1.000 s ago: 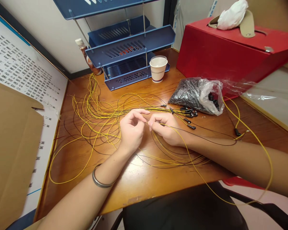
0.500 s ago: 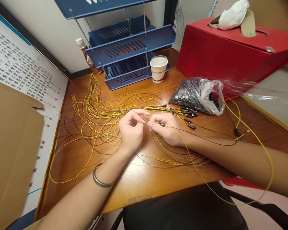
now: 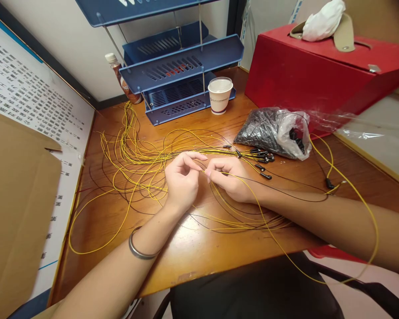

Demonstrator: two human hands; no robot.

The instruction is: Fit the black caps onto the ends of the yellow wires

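Nothing has shifted since the earlier frames. My left hand [image 3: 182, 179] and right hand [image 3: 231, 177] meet fingertip to fingertip, both pinched narrow on one yellow wire [image 3: 267, 226], held low over the desk [image 3: 193, 252] for steadiness. Its slack loops off the desk's front edge.

Left hand [image 3: 182, 179] and right hand [image 3: 230, 177] pinching yellow wire [image 3: 252, 195], wooden desk [image 3: 193, 252]

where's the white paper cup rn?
Head view, upper centre: the white paper cup stands on the wooden desk, against the blue plastic tray rack, left of the red box.
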